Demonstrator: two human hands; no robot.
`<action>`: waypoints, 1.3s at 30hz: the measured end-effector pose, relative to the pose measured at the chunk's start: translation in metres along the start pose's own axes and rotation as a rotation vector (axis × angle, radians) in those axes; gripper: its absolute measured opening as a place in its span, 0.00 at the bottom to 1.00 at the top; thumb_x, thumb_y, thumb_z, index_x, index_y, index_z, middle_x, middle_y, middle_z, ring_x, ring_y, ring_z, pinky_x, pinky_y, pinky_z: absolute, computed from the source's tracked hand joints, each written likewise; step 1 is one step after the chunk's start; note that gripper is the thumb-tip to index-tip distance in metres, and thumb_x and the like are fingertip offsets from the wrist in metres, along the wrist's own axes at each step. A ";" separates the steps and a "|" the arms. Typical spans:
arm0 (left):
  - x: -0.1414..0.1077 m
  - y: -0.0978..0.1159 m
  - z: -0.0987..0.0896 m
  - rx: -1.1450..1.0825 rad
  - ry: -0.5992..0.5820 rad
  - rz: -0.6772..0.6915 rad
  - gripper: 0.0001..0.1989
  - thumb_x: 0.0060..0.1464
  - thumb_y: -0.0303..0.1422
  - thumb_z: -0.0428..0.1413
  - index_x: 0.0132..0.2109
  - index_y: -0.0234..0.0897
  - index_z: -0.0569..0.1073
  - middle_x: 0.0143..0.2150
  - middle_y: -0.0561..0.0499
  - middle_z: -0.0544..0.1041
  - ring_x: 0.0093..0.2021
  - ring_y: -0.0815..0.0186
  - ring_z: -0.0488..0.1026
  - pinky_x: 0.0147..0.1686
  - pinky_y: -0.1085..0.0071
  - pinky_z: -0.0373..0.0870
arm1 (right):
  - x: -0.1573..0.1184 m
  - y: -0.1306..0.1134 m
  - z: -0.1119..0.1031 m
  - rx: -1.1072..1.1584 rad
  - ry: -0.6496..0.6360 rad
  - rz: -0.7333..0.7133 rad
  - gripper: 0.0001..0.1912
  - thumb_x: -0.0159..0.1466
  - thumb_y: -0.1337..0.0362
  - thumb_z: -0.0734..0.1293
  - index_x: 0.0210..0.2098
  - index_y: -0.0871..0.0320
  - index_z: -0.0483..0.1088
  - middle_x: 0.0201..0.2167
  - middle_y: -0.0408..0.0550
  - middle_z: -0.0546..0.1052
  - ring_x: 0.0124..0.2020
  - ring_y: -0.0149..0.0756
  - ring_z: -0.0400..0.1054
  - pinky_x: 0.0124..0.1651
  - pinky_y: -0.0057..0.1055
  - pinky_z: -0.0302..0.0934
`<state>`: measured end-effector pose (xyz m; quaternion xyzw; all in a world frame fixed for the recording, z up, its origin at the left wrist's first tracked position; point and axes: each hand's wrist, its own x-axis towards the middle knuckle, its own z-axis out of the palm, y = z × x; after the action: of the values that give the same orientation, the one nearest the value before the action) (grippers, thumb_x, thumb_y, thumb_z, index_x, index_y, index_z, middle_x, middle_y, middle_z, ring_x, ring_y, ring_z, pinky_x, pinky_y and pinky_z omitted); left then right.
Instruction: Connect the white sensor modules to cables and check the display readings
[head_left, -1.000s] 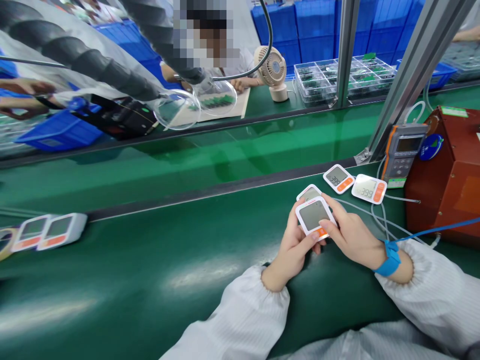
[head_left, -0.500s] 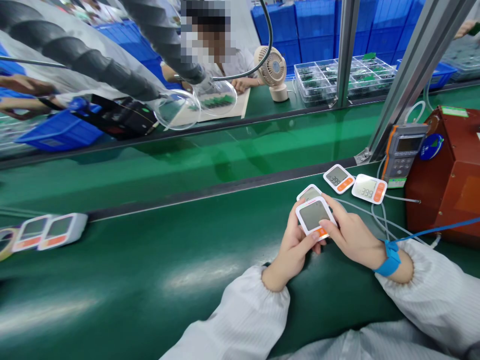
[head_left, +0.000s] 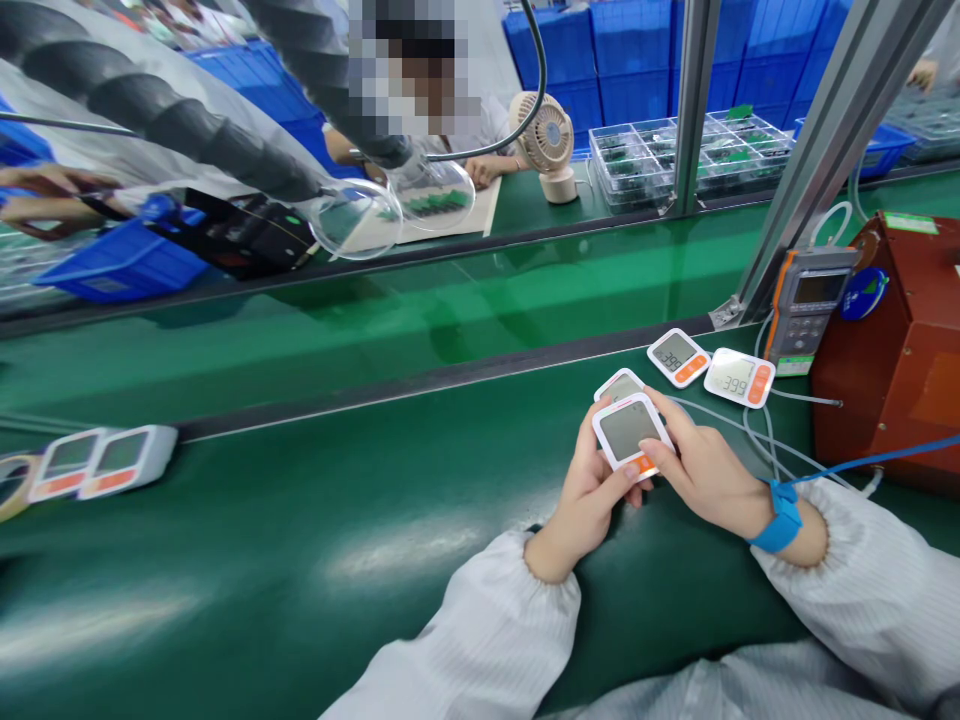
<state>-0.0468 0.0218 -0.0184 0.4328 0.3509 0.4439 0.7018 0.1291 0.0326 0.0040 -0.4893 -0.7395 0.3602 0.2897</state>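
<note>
Both my hands grip a white blood pressure monitor (head_left: 628, 432) with a grey screen and orange buttons. My left hand (head_left: 581, 497) is closed round its lower left side, thumb near the bottom edge. My right hand (head_left: 701, 470) closes on the right side, its thumb at the orange buttons. The held screen shows no digits I can make out. Partly hidden behind it is another monitor (head_left: 621, 382). Just beyond lie a third monitor (head_left: 677, 357) and a white-lit monitor (head_left: 739, 378), both displaying digits that look like 399.
An orange-and-grey handheld meter (head_left: 812, 300) leans near a brown metal box (head_left: 885, 360), with clear tubes on the bench. Two more monitors (head_left: 124, 462) stand at far left beside a tape roll (head_left: 15, 485). Across the line, a person works near a small fan (head_left: 546, 140).
My hands and the held monitor stay practically still. Across the line, the person's head has shifted slightly, and another person's hands at the far left have moved a little.
</note>
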 end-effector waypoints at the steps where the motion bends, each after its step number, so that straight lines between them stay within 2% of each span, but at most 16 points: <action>1: 0.000 0.000 0.000 -0.001 0.000 -0.001 0.45 0.59 0.38 0.61 0.72 0.48 0.41 0.38 0.53 0.75 0.31 0.70 0.73 0.25 0.76 0.70 | 0.000 0.000 0.000 -0.002 0.000 0.002 0.30 0.74 0.55 0.53 0.71 0.62 0.49 0.35 0.50 0.76 0.31 0.41 0.71 0.35 0.32 0.61; 14: 0.001 0.000 0.001 -0.023 -0.002 0.003 0.45 0.59 0.37 0.61 0.71 0.49 0.40 0.40 0.52 0.74 0.31 0.70 0.72 0.25 0.76 0.71 | 0.000 -0.001 0.000 -0.015 -0.011 0.028 0.31 0.74 0.53 0.52 0.71 0.61 0.49 0.36 0.50 0.77 0.32 0.42 0.72 0.36 0.33 0.61; 24: 0.001 -0.001 -0.001 -0.007 -0.006 0.002 0.44 0.59 0.37 0.61 0.71 0.48 0.41 0.40 0.51 0.74 0.31 0.69 0.73 0.25 0.76 0.71 | 0.000 0.000 -0.001 -0.025 -0.011 0.016 0.30 0.74 0.53 0.52 0.71 0.59 0.49 0.40 0.51 0.77 0.34 0.42 0.72 0.38 0.34 0.64; 39: -0.001 -0.002 -0.002 0.022 -0.018 0.033 0.42 0.60 0.38 0.60 0.71 0.49 0.43 0.43 0.50 0.73 0.33 0.70 0.73 0.27 0.76 0.72 | 0.000 -0.003 -0.002 0.027 0.005 0.009 0.30 0.73 0.54 0.54 0.71 0.61 0.51 0.31 0.46 0.75 0.28 0.39 0.69 0.31 0.30 0.58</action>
<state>-0.0481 0.0212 -0.0214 0.4502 0.3423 0.4474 0.6928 0.1291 0.0318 0.0076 -0.4896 -0.7315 0.3704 0.2966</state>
